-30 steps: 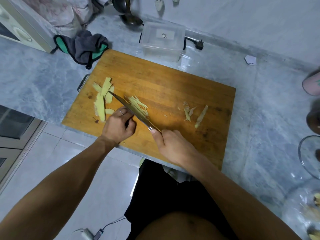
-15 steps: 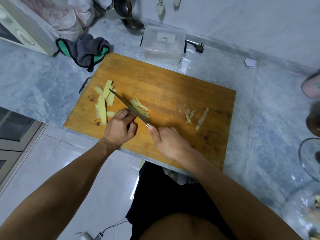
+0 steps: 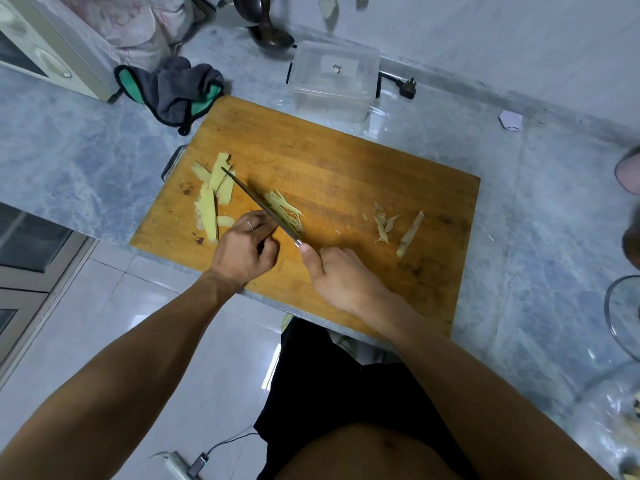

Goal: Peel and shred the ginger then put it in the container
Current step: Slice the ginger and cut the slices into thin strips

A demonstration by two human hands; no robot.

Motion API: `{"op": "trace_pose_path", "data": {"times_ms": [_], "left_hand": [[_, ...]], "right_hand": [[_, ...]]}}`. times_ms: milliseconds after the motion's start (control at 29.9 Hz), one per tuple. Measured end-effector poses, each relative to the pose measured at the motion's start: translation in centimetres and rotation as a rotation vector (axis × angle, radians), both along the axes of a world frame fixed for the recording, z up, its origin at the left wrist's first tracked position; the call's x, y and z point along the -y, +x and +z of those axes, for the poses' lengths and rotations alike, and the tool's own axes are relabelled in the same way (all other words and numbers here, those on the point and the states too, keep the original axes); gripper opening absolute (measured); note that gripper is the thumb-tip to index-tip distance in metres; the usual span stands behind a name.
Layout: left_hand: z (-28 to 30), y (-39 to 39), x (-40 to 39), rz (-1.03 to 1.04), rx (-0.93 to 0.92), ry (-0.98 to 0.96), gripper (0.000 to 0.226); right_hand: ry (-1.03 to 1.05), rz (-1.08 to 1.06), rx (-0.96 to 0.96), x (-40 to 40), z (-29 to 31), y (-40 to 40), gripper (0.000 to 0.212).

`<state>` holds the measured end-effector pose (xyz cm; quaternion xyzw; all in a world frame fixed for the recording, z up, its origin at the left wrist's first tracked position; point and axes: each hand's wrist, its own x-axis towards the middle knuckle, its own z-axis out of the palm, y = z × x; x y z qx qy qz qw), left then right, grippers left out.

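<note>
On the wooden cutting board (image 3: pixel 346 168) my right hand (image 3: pixel 341 277) grips the handle of a knife (image 3: pixel 256 200), its blade angled up to the left. My left hand (image 3: pixel 244 249), a ring on one finger, has its fingers curled down against the blade's left side, holding a piece of ginger that is mostly hidden beneath it. Thin ginger shreds (image 3: pixel 285 213) lie just right of the blade. Flat ginger slices (image 3: pixel 213 195) lie at the board's left. Peel scraps (image 3: pixel 398 228) lie at the right. The clear plastic container (image 3: pixel 332 81) stands behind the board.
A grey and green cloth (image 3: pixel 173 88) lies at the board's far left corner. A dark ladle (image 3: pixel 270 32) and a black plug (image 3: pixel 407 86) sit by the wall. A glass bowl (image 3: pixel 620 317) is at the right edge. The counter edge runs just under my wrists.
The knife blade and both hands have stayed over the same spot with small cutting motions. The shred pile beside the blade looks slightly larger.
</note>
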<state>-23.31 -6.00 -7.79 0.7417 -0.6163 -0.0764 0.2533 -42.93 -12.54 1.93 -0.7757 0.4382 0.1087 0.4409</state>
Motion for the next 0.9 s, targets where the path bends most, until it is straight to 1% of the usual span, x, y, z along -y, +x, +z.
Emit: {"op": "trace_pose_path", "data": {"times_ms": [67, 267, 568, 902], "left_hand": [[0.1, 0.0, 0.0, 0.002, 0.008, -0.001, 0.039], [0.2, -0.1, 0.0, 0.012, 0.018, -0.010, 0.040], [0.0, 0.1, 0.0, 0.007, 0.009, -0.020, 0.040], [0.2, -0.1, 0.1, 0.012, 0.024, -0.040, 0.042]], "right_hand": [[-0.012, -0.001, 0.009, 0.0, -0.1, 0.2, 0.055], [-0.046, 0.032, 0.048, 0.5, -0.2, -0.7, 0.063], [-0.032, 0.053, 0.079, 0.6, -0.3, -1.2, 0.066], [-0.026, 0.012, 0.095, 0.8, -0.8, 0.4, 0.063]]}}
